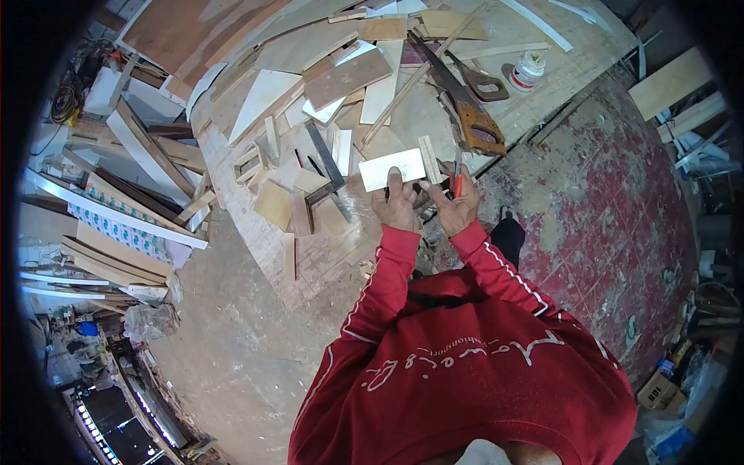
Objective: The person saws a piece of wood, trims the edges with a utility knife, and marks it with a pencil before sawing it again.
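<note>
My left hand (395, 204) grips the near edge of a small pale rectangular wood piece (391, 168), holding it over the workbench (325, 248). My right hand (455, 206) is closed around a red pencil (457, 184) that points away from me, just right of the wood piece. A short wooden ruler (428, 159) lies right behind the piece. Both sleeves are red with white stripes.
A hand saw with a wooden handle (474, 124) lies on the bench beyond my right hand. A metal try square (325, 167) and several wood offcuts lie to the left. A white jar (528, 70) stands at the back right. Boards pile up on the left.
</note>
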`<state>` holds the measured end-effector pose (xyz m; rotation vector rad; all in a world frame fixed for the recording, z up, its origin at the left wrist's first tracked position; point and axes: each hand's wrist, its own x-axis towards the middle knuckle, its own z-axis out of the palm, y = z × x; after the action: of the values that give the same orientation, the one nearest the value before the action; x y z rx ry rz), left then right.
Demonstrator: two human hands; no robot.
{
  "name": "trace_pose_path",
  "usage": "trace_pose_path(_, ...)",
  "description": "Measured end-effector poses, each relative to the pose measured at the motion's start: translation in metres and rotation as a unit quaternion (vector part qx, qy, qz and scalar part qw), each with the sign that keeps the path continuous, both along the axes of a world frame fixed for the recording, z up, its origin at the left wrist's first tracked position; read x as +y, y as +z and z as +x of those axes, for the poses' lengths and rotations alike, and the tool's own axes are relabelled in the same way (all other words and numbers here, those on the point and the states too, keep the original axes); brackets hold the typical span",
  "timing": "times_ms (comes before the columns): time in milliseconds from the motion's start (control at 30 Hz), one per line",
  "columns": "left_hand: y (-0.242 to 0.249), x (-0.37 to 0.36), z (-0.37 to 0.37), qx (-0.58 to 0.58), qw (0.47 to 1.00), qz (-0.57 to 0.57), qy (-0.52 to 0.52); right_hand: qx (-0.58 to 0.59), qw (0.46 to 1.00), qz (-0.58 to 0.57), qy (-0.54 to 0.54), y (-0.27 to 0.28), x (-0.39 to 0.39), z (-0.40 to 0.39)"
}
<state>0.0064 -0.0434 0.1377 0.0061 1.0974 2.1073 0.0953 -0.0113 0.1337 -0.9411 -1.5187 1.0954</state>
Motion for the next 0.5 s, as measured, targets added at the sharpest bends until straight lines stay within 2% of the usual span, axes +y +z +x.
trace_pose_path(67, 0.002, 0.001, 0.003, 0.004, 1.0, 0.011, 0.004, -0.023, 0.999, 0.032, 0.003, 0.005, 0.001, 0.001)
trace_pose_path(367, -0.005, 0.002, 0.005, 0.035, 0.999, 0.041, -0.005, 0.015, 1.0, -0.022, 0.007, 0.007, 0.0, 0.002)
trace_pose_path(433, 0.001, 0.003, 0.006, 0.043, 0.998, 0.047, 0.0, 0.029, 0.995, -0.09, 0.013, 0.009, 0.001, 0.002)
trace_pose_path(500, 0.008, -0.001, 0.008, 0.041, 0.995, 0.078, -0.039, 0.028, 0.996, -0.081, 0.006, 0.007, 0.001, 0.001)
